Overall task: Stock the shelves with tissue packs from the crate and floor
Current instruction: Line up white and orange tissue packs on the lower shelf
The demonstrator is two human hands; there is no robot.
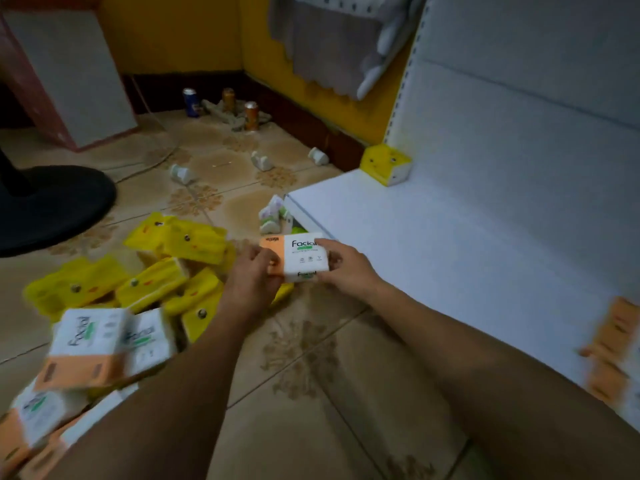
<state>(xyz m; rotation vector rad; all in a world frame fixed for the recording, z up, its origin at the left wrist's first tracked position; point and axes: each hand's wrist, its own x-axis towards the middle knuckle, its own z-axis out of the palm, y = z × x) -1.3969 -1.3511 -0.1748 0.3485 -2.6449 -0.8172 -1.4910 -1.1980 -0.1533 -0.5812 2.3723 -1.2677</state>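
Shelf [450, 254] at right carries only one yellow pack [386, 164] in its far corner and orange packs [613, 355] at its near right, so stocking is judged barely begun. Heaps of yellow packs [173, 268] and white-and-orange packs [93, 344] lie unstocked on the floor [311, 393] at left. One tissue pack [301, 258], just beside the shelf's front edge, is gripped at its ends by left hand [252, 271] and right hand [346, 268].

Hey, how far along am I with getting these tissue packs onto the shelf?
Early on. Done: one yellow pack stands at the back of the white shelf, and blurred orange packs sit at its right edge. In hand: the left hand and right hand hold a Facial pack beside the shelf's front corner. Left: the yellow pile and the white-and-orange packs on the floor.
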